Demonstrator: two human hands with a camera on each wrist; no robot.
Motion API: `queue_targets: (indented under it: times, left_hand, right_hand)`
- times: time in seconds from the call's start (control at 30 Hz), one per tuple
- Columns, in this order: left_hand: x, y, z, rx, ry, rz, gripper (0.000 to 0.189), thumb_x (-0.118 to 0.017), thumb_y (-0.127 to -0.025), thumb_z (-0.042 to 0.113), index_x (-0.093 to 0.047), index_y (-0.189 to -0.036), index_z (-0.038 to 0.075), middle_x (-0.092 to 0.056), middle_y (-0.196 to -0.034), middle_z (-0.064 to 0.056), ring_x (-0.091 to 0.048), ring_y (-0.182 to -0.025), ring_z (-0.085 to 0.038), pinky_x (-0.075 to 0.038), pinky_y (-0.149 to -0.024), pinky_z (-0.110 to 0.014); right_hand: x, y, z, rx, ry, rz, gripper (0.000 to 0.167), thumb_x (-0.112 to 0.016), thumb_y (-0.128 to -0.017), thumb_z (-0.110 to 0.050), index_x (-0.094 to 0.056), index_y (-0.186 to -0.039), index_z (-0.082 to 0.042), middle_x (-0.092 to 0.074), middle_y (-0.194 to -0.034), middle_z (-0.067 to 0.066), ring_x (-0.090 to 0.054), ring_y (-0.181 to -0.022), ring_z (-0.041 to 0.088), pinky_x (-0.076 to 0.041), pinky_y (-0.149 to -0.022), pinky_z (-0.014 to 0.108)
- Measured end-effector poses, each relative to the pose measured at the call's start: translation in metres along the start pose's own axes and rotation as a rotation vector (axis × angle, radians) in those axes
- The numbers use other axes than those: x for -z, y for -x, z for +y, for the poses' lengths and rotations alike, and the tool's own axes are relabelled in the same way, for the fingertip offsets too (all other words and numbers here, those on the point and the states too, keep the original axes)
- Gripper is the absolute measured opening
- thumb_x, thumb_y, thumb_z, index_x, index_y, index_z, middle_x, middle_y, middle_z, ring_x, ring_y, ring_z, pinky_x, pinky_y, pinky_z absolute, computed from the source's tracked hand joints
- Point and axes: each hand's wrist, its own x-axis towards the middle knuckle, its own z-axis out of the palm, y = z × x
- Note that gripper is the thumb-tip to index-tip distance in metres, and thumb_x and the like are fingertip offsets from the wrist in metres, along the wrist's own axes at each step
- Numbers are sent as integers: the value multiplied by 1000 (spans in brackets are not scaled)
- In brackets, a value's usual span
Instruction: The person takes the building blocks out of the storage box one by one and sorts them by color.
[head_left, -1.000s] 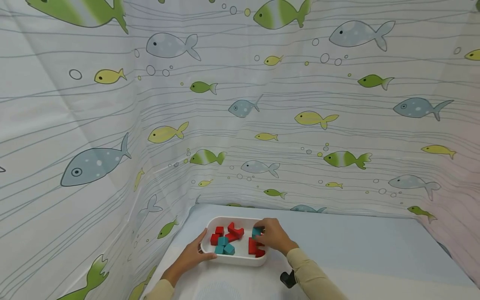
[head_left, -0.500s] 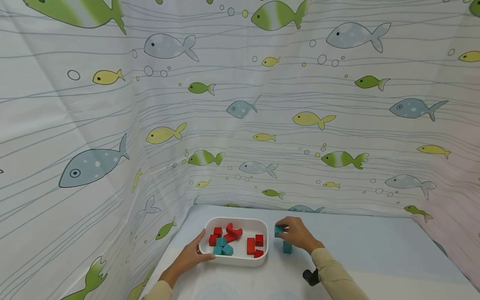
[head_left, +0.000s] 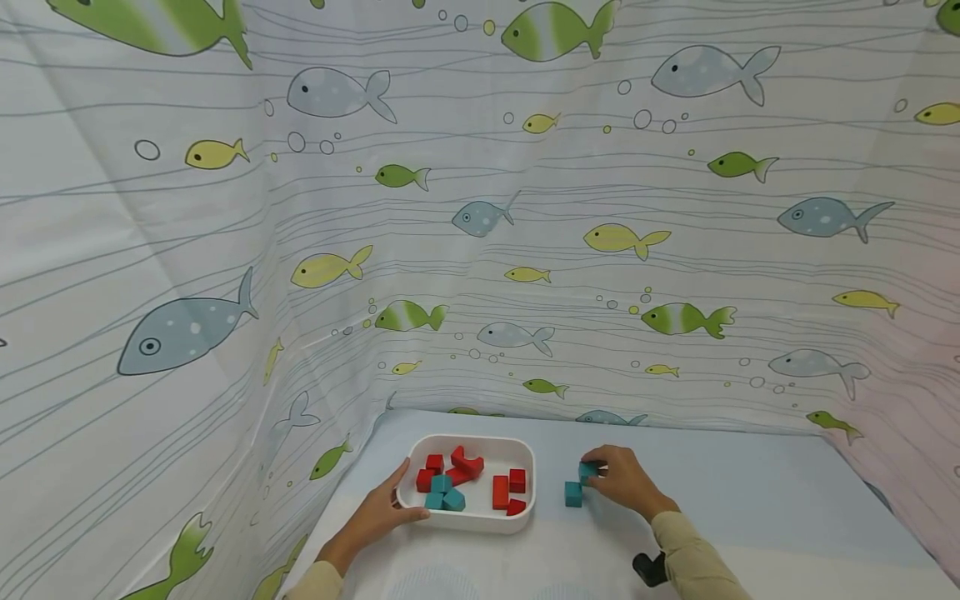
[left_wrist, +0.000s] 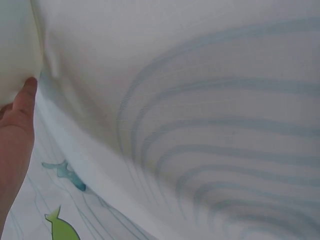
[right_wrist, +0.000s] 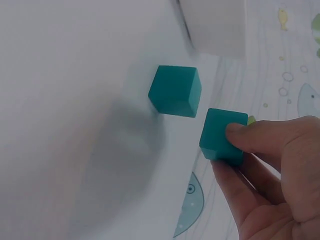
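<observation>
In the head view, my left hand (head_left: 378, 506) holds the left front corner of a white tray (head_left: 480, 523), fingers along its left side and thumb along the front. The left wrist view shows a fingertip against the tray wall (left_wrist: 17, 40). Right of the tray, my right hand (head_left: 628, 483) pinches a teal cube (right_wrist: 220, 136) between thumb and fingers. Another teal cube (right_wrist: 175, 91) sits on the table just left of it, with a small gap between them in the right wrist view. Inside the tray lie red blocks (head_left: 500, 492) and teal blocks (head_left: 441, 483).
A pale table (head_left: 750, 500) carries the tray and cubes. A fish-patterned curtain (head_left: 570, 250) hangs behind it and along its left side. A black device (head_left: 649, 569) sits at the right wrist.
My right hand has carried a teal cube out of the tray and over to the right, past the cube on the table. The left hand has stayed at the tray.
</observation>
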Motion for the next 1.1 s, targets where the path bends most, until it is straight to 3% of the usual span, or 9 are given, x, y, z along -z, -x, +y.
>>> queue_targets:
  times: [0.23,0.4,0.63,1.1]
  left_hand:
    - [1,0,0,11,-8,6,111,-85,-72,43,-21,-156,10,-32,-154,-22,-42,-133,-43,-47,-98,-48]
    - [1,1,1,10,-6,2,111,-85,-72,43,-21,-156,10,-31,-154,-22,-41,-133,-44,-47,-98,-48]
    - [2,3,3,5,6,-4,111,-85,-72,42,-21,-156,9,-31,-154,-23,-40,-133,-44,-46,-99,-48]
    - [2,2,5,22,-6,0,111,-85,-72,43,-21,-156,10,-31,-154,-23,-40,-133,-45,-47,-98,-49]
  right_hand:
    - [-3,7,11,-46,2,-19,26,-75,-77,4,-72,-103,0,-68,-102,6,-67,-91,23,-58,-79,39]
    - [-8,12,17,-34,13,-32,28,-75,-76,5,-71,-103,1,-68,-102,8,-67,-91,23,-58,-78,36]
    - [-14,17,17,-73,-24,-46,29,-76,-75,5,-71,-103,2,-68,-102,9,-67,-91,25,-58,-77,36]
    - [-20,18,20,-73,-43,-52,28,-76,-75,3,-71,-102,1,-69,-103,9,-67,-90,23,-59,-76,35]
